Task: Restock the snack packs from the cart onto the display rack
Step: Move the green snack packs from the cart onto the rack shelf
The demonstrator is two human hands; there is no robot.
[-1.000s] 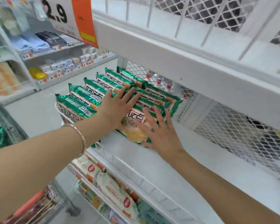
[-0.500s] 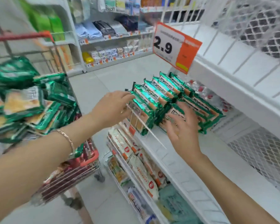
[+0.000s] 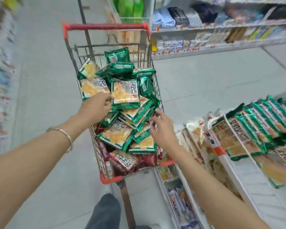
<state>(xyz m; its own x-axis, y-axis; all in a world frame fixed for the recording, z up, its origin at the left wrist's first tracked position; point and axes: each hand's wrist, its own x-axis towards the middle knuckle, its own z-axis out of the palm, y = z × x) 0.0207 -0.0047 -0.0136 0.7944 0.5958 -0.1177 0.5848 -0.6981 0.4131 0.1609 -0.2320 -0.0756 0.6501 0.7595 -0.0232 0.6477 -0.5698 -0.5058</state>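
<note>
One wide-angle view looks from the person's head, facing forward and steeply down, so a trouser leg (image 3: 104, 210) shows at the near edge. The cart (image 3: 106, 26) sits in the middle within arm's reach. The display rack (image 3: 262, 195) runs close along the right side, blurred, and store shelves (image 3: 221, 47) stand far off at the upper right.

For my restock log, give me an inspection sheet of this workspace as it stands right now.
Surface: white metal display rack holds shelved green foil snack packs, upright in rows.
Job's things: loose green packs heaped in red-trimmed wire cart.
Clutter: dark red packs beneath them.
Hands: left hand at a pack's edge, grip unclear; right hand open above the pile.
Cables: nothing seen.
Surroundings: pale floor, stocked shelves behind.
</note>
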